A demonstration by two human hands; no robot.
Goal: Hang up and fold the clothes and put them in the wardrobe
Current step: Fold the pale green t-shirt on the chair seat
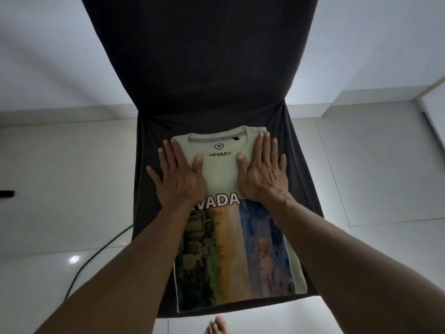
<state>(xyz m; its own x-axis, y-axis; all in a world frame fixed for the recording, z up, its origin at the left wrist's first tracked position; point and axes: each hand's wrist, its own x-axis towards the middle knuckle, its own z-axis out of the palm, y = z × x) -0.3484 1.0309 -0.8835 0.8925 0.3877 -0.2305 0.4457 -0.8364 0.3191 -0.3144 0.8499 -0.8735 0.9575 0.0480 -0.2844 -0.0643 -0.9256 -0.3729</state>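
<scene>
Head view: T-shirt (220, 169), folded narrow, lies lengthwise on the chair seat (298, 169), collar toward the backrest edge. Left hand (179, 175) and right hand (262, 173) press flat near the collar, fingers spread wide, seemingly smoothing the side folds.

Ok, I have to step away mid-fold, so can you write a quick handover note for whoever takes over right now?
Left hand and right hand: both flat, fingers straight, pressing the T-shirt.
T-shirt: on the chair seat, collar toward the backrest, sides already folded in.
Left: fold it shorter, then put it in the wardrobe, which is not in view.
</scene>
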